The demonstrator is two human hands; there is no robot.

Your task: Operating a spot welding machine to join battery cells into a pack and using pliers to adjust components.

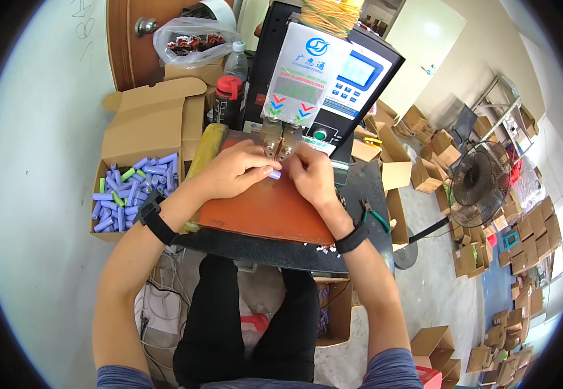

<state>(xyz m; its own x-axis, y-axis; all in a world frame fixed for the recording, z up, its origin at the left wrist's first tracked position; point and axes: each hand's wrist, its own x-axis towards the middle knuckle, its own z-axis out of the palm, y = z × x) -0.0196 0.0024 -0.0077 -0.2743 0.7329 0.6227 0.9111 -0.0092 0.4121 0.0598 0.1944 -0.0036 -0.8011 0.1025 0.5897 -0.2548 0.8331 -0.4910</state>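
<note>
My left hand [233,170] and my right hand [312,175] meet over a reddish-brown board [262,211] and together pinch a small purple cylindrical cell [274,174]. The cell sits just below the two metal electrode tips [279,144] of a black spot-welding machine [333,78] with a white front panel. Most of the cell is hidden by my fingers. Both wrists wear black bands.
An open cardboard box [140,129] at my left holds several purple and green cells [132,188]. Bottles [231,91] and a plastic bag stand behind it. Green-handled pliers [373,216] lie at the table's right edge. A black floor fan [481,183] and several cardboard boxes fill the floor at right.
</note>
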